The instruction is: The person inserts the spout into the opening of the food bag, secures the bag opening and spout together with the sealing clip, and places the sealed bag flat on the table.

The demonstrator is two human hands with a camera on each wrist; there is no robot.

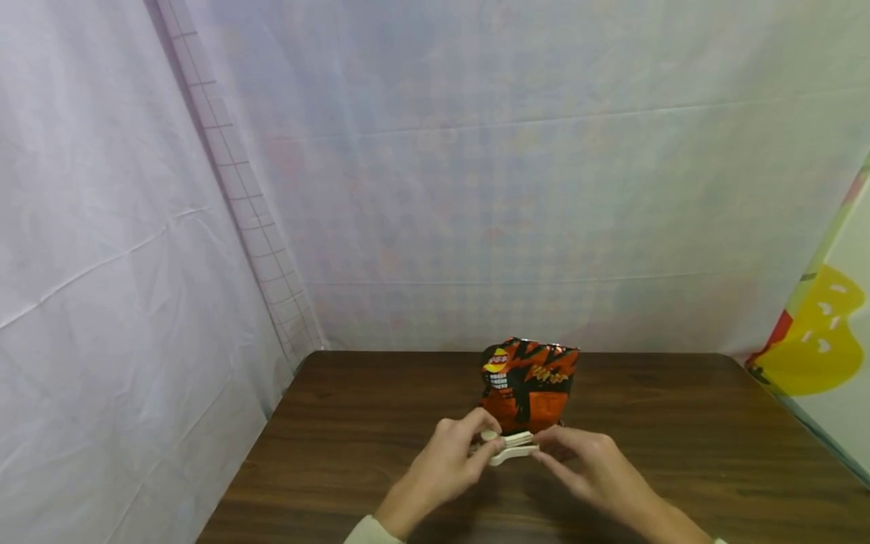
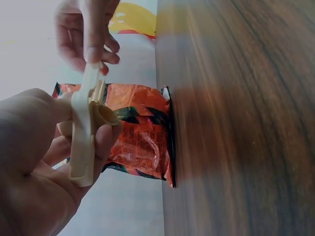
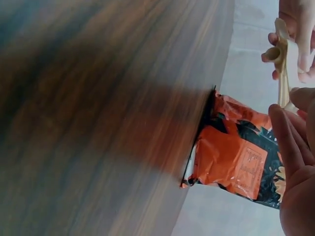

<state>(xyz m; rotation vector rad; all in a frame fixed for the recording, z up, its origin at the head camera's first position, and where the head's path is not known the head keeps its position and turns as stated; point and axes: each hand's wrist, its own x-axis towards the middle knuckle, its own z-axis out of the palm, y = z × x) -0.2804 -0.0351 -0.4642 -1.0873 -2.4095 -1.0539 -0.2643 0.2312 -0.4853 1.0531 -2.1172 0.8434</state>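
A white cloth (image 1: 544, 189) is hung behind a dark wooden table (image 1: 340, 431), on which an orange-and-black bag (image 1: 533, 404) is stood upright. In front of the bag, a cream clip (image 2: 82, 147) is gripped at its left part between the thumb and fingers of the left hand (image 1: 445, 462). Its opposite end is pinched at the fingertips of the right hand (image 1: 593, 461). The clip is suspended between the two hands, above the tabletop, its short round spout (image 2: 106, 115) placed beside the left fingers.
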